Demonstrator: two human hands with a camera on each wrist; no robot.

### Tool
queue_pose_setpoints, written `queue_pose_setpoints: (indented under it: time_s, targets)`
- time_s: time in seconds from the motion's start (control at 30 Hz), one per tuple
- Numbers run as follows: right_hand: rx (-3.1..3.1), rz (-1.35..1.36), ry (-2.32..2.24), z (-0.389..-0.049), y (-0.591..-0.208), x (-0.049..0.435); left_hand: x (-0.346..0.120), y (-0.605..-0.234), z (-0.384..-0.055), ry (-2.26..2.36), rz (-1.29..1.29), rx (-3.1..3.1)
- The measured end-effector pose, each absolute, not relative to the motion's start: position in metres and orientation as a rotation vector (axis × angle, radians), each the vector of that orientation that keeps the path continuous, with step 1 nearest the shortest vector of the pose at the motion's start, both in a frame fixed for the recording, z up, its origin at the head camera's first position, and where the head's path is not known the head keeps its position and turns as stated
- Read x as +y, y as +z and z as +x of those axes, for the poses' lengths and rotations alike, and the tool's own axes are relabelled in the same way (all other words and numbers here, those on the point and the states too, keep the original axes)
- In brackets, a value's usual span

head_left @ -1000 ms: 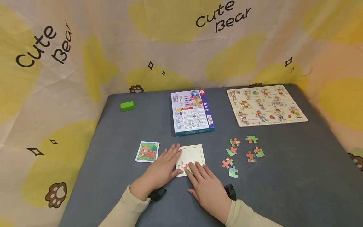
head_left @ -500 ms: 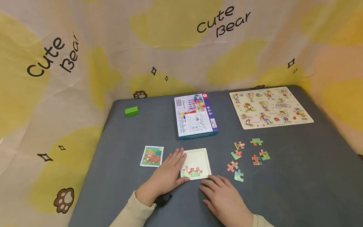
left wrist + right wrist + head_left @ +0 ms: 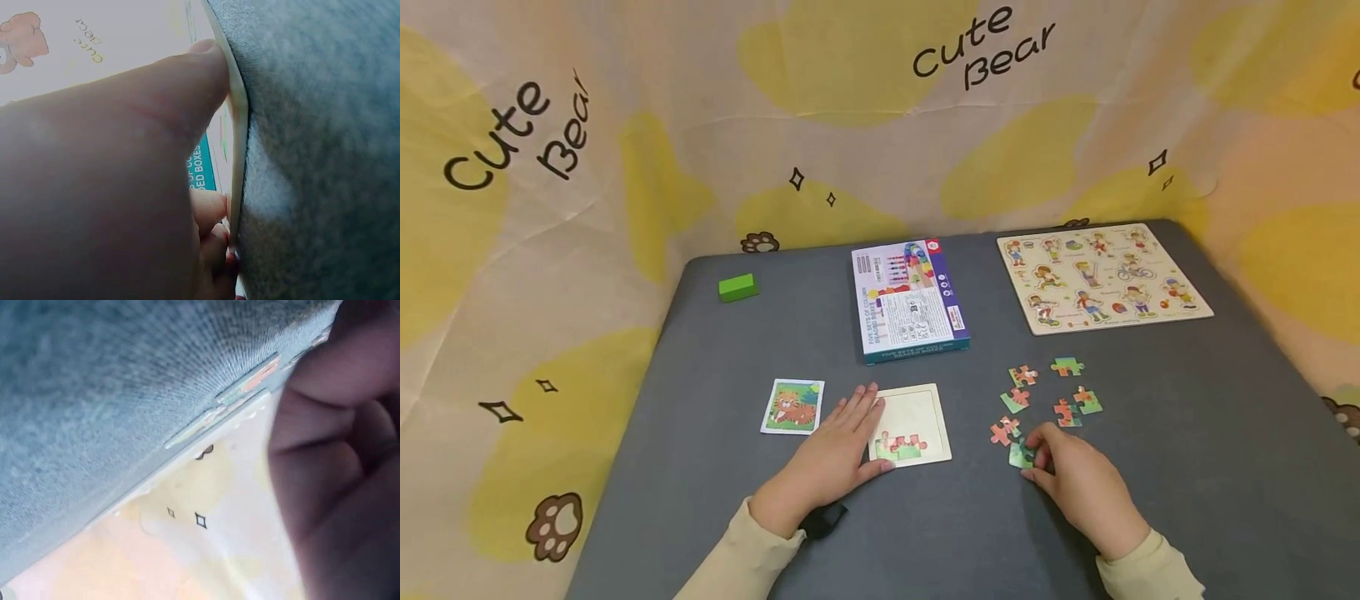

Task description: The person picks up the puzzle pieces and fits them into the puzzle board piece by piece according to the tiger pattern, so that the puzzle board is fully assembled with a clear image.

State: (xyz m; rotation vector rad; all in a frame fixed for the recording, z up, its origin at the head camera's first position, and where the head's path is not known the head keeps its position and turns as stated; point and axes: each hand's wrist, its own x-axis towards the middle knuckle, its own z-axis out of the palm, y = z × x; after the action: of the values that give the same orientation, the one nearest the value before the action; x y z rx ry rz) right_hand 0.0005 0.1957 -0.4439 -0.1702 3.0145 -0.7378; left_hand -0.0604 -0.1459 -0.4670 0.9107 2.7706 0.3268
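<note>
In the head view my left hand [image 3: 831, 454] lies with straight fingers along the left edge of a small square puzzle tray [image 3: 913, 408], its thumb at the tray's lower edge. A few joined red and green puzzle pieces [image 3: 901, 447] sit in the tray's lower left. My right hand [image 3: 1086, 483] pinches a green jigsaw puzzle piece [image 3: 1020, 455] between thumb and forefinger, close over the table. Beside it lie several loose pieces, among them an orange one [image 3: 1002, 431]. The left wrist view shows my thumb [image 3: 200, 75] against the tray's edge; in the right wrist view the held piece is hidden.
A tiger picture card [image 3: 792, 407] lies left of my left hand. Farther back are a boxed bead set [image 3: 910, 304], a wooden picture board [image 3: 1101, 279] at right, and a green block [image 3: 738, 287] at far left. A printed cloth [image 3: 865, 100] hangs behind the table.
My right hand has left the joined pieces in the tray, moved right and taken hold of the green puzzle piece. My left hand stays at the tray's left edge.
</note>
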Motion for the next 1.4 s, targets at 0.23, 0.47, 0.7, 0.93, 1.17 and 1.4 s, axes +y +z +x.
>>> queue_pose_setpoints:
  time_s: [0.23,0.47,0.7,0.93,1.17,1.4]
  targets:
    - [2.952,-0.151,-0.752,-0.007,-0.442,0.194,-0.145,-0.464,-0.062,0.320,0.904,2.771]
    - [2.803,-0.321,-1.078,-0.011,-0.430,0.183,-0.146,-0.463,-0.060,0.339,0.904,2.746]
    - [2.692,-0.430,-1.413,-0.060,-0.405,0.139,-0.148,-0.459,-0.067,0.300,0.887,2.793]
    - [2.782,-0.404,-1.127,-0.096,-0.425,0.104,-0.147,-0.464,-0.062,0.313,0.895,2.753]
    - [3.103,-0.834,-0.512,-0.074,-0.429,0.102,-0.144,-0.466,-0.062,0.300,0.900,2.770]
    - [3.064,-0.940,-0.257,-0.047,-0.445,0.106,-0.147,-0.463,-0.062,0.307,0.912,2.770]
